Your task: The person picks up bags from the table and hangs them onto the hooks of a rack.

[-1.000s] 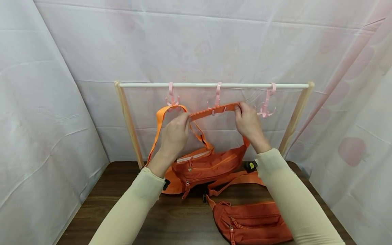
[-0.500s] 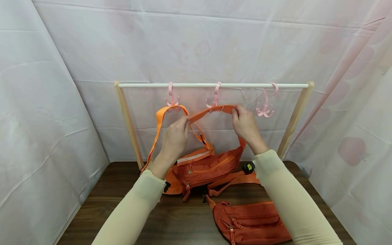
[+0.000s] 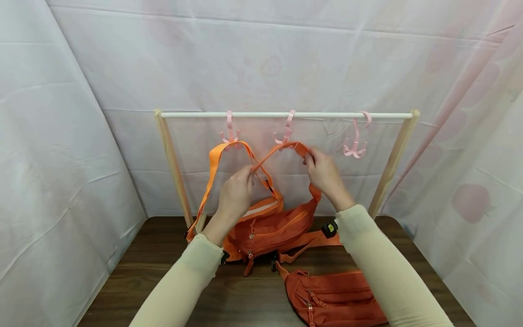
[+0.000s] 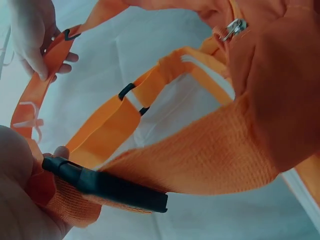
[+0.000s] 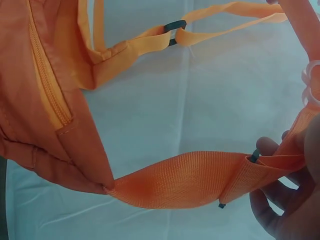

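Note:
My left hand (image 3: 237, 190) pinches one side of the orange strap of a rust-orange waist bag (image 3: 282, 229). With my right hand (image 3: 325, 177) I grip the strap's other side, beside a black slider (image 5: 254, 156). Between the hands the strap (image 3: 267, 156) arches over the prongs of the middle pink hook (image 3: 287, 131). A black buckle (image 4: 125, 190) on the strap lies beside my left hand in the left wrist view. The bag slants below the hook, its right end higher. Behind it a lighter orange bag (image 3: 261, 206) has its strap looped on the left pink hook (image 3: 230, 131).
A white rod (image 3: 327, 115) on wooden posts (image 3: 173, 163) carries the hooks. The right pink hook (image 3: 355, 141) bears nothing. Another rust-orange waist bag (image 3: 335, 295) lies on the dark wooden table (image 3: 245, 295), partly hidden by my right sleeve. Pale curtains (image 3: 286, 54) surround the table.
Both hands have come down a little and the right one has moved left. The strap has gone from stretched to bent over the middle hook. The bag has shifted slightly left; the right hook has tilted.

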{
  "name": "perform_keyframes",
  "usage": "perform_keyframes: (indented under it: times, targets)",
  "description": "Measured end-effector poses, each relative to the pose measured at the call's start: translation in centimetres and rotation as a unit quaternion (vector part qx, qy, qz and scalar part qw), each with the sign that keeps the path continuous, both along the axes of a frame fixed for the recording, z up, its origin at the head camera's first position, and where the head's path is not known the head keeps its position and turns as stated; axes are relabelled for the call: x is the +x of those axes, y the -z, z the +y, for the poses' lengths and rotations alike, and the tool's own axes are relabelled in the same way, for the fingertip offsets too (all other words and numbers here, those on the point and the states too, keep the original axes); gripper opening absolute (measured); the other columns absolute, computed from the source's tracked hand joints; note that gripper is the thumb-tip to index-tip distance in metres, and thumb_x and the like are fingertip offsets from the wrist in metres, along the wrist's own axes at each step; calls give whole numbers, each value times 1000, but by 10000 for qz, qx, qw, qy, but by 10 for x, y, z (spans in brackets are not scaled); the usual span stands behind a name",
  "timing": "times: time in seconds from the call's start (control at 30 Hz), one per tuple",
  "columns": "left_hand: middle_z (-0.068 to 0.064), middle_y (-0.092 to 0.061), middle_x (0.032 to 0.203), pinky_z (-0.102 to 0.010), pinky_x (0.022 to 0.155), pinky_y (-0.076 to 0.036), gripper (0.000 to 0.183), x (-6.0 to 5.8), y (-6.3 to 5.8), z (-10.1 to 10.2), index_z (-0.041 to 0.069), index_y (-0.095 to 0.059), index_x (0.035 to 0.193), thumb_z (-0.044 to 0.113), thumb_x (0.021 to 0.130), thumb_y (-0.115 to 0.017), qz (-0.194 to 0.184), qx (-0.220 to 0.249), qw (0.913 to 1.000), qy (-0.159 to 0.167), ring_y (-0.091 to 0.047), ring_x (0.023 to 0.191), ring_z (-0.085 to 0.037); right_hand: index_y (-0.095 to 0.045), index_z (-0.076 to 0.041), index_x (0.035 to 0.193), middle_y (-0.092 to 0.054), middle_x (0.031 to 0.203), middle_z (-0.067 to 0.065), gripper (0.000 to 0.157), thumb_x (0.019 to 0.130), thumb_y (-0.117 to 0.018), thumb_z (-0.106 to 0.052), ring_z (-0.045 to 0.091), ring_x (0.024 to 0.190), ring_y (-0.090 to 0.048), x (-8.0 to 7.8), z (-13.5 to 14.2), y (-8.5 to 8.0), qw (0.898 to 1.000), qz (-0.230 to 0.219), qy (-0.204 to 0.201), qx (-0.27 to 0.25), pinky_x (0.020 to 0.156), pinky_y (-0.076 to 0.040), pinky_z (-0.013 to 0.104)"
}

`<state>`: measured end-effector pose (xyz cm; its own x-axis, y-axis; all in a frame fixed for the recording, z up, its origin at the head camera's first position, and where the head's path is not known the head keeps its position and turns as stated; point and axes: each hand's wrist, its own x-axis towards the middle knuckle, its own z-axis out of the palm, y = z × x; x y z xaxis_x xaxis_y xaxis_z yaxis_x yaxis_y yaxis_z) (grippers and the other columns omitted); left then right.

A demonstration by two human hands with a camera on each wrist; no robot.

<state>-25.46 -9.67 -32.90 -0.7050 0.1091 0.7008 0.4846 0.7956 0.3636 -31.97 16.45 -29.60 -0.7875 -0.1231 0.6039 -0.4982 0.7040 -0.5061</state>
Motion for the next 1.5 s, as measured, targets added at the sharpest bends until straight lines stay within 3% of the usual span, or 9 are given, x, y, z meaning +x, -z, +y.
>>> perform_keyframes:
  times: [0.27, 0.53, 0.77, 1.1, 1.3, 1.5]
  targets:
    - [-3, -73, 87, -39, 50, -48, 17, 1, 15, 1, 7, -70, 117, 13, 112, -55, -504, 55, 9987, -56, -59, 58, -19, -68, -5, 112, -72, 95, 13, 24, 113, -48, -19, 31, 73, -58, 0, 3, 13, 9995, -266, 20, 160, 69, -47, 44]
    - [-1, -63, 78, -40, 51, -44, 11, 6, 34, 3, 11, -67, 110, 15, 111, -57, -664, -7, 9977, -142, -55, 59, -21, -66, -4, 113, -62, 87, 11, 25, 114, -48, -23, 30, 71, -56, 4, 10, 31, 9971, -659, 52, 371, 65, -48, 43]
    - [1, -56, 75, -39, 51, -43, 8, 13, 45, 7, 12, -63, 105, 16, 110, -58, -805, 81, 9967, -93, -53, 59, -19, -61, -8, 106, -60, 80, 8, 20, 114, -50, -22, 26, 63, -57, 8, 15, 46, 9975, -499, 56, 497, 59, -48, 41]
    - [4, -53, 79, -35, 50, -42, 31, 23, 58, 9, 13, -65, 126, 39, 110, -59, -782, 230, 9966, 107, -49, 58, -15, -56, -10, 100, -52, 74, 6, 27, 110, -62, -34, 25, 61, -50, 20, 22, 59, 9976, -487, -37, 496, 57, -42, 41]
    - [3, -52, 83, -34, 51, -41, 39, 26, 62, 9, 13, -62, 126, 47, 108, -61, -834, 338, 9958, 135, -49, 60, -14, -58, -7, 117, -53, 79, 8, 41, 107, -63, -47, 26, 68, -52, 24, 26, 66, 9973, -578, 4, 454, 63, -43, 41]
    - [3, -54, 87, -34, 53, -43, 45, 28, 64, 8, 10, -61, 133, 45, 105, -67, -729, 475, 9961, 164, -51, 62, -14, -56, -5, 131, -56, 88, 9, 54, 105, -64, -51, 29, 79, -56, 26, 28, 72, 9972, -607, 71, 435, 71, -46, 44]
